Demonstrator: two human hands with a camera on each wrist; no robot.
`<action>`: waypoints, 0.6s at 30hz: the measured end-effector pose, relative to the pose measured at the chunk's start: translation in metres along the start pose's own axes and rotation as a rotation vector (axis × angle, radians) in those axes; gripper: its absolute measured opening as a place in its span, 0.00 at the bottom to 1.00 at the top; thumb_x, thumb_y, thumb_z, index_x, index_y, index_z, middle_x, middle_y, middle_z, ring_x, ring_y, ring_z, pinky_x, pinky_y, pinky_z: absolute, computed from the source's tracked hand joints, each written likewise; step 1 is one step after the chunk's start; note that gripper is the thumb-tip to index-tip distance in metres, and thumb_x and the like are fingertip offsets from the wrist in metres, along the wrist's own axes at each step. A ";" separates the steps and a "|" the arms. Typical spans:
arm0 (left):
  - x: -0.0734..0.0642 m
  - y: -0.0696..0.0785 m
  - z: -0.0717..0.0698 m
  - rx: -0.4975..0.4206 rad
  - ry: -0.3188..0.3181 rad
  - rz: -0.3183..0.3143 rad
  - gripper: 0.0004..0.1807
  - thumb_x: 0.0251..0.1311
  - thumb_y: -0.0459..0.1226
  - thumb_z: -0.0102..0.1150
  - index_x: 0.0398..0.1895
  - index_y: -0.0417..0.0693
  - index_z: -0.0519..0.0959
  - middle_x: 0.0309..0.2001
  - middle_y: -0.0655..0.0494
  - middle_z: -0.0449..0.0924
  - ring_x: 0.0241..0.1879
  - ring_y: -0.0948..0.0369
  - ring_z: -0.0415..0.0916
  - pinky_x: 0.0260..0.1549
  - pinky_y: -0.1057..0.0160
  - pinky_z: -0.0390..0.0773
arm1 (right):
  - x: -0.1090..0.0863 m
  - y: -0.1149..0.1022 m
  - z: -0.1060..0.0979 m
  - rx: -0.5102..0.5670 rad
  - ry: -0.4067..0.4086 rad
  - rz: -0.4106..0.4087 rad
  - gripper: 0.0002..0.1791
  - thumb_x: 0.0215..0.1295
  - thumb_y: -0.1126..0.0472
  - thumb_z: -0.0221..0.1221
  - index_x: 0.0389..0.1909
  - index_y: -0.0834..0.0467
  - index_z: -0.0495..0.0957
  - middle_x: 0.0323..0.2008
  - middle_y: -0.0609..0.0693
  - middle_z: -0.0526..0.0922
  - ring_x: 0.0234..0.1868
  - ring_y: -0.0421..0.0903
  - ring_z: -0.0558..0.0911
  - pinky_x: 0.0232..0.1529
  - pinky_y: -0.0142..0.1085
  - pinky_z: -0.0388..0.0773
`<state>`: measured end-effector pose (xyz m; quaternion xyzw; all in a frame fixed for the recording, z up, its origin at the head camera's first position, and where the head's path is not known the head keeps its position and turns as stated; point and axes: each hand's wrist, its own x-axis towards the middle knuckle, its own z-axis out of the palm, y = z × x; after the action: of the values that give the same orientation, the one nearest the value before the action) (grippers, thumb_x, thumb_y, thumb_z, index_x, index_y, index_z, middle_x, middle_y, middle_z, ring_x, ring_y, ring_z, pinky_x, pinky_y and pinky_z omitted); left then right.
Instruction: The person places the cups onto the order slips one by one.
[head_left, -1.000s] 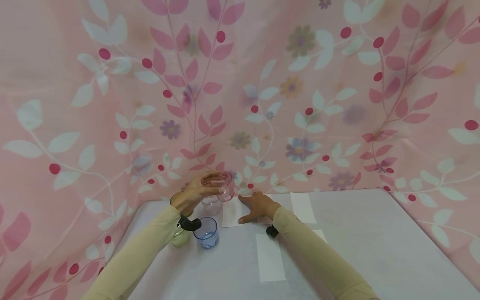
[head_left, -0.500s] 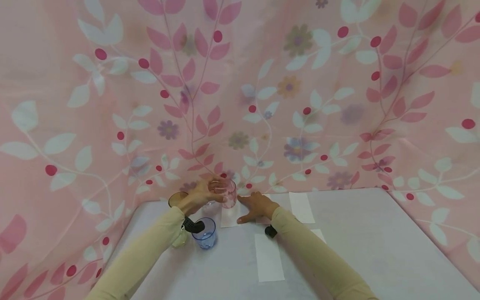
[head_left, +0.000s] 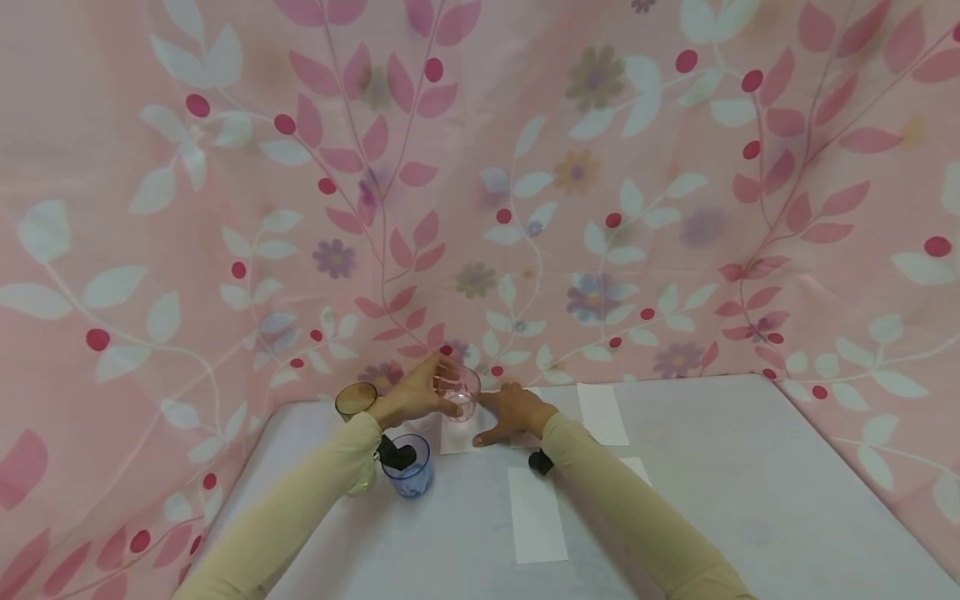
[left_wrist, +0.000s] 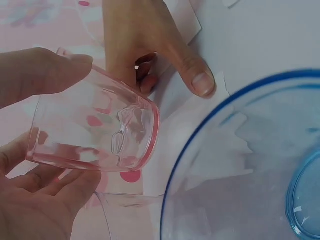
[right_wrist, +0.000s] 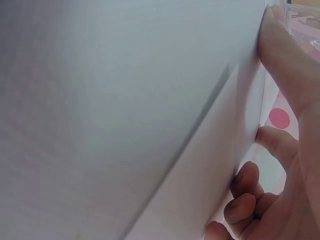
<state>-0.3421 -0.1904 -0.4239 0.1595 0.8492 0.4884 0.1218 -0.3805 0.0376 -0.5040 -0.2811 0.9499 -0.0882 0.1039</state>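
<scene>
My left hand (head_left: 416,392) grips a pink glass tumbler (head_left: 463,396) at the back of the table. In the left wrist view the thumb lies on one side of the tumbler (left_wrist: 95,125), the fingers on the other, and its base points toward the paper. Close beneath it lies a white paper strip (head_left: 456,442). My right hand (head_left: 517,412) rests fingers spread, its thumb on that strip's edge and its index fingertip near the tumbler. In the right wrist view its fingertips (right_wrist: 272,137) touch the white surface, with another paper (right_wrist: 200,175) beside them.
A blue tumbler (head_left: 411,482) stands below my left wrist, with a green one (head_left: 362,485) partly hidden by the sleeve. An amber tumbler (head_left: 356,402) is behind the wrist. More paper strips lie at the back right (head_left: 602,415) and front (head_left: 537,517). A floral curtain (head_left: 480,208) hangs behind.
My left hand has lowered the pink tumbler and shifted it slightly right, over the paper strip. The clear tumbler seen behind it earlier is now covered by the hand. The right hand stays put.
</scene>
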 end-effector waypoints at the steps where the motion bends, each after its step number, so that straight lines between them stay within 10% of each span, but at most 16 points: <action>1: 0.001 0.000 0.001 0.015 0.000 0.000 0.42 0.49 0.28 0.81 0.68 0.40 0.68 0.65 0.38 0.75 0.64 0.42 0.76 0.59 0.49 0.85 | 0.000 0.000 0.000 0.000 0.001 -0.003 0.55 0.54 0.23 0.70 0.81 0.39 0.66 0.64 0.60 0.79 0.62 0.56 0.77 0.64 0.55 0.82; 18: 0.008 -0.010 0.013 0.301 0.025 0.097 0.41 0.45 0.30 0.83 0.64 0.39 0.72 0.58 0.37 0.83 0.61 0.42 0.80 0.66 0.42 0.79 | 0.002 0.004 0.003 0.002 0.032 -0.035 0.53 0.54 0.26 0.72 0.79 0.41 0.68 0.57 0.59 0.80 0.57 0.55 0.77 0.58 0.54 0.85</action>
<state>-0.3460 -0.1819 -0.4391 0.2105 0.9057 0.3627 0.0622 -0.3834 0.0394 -0.5078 -0.2963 0.9463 -0.0955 0.0875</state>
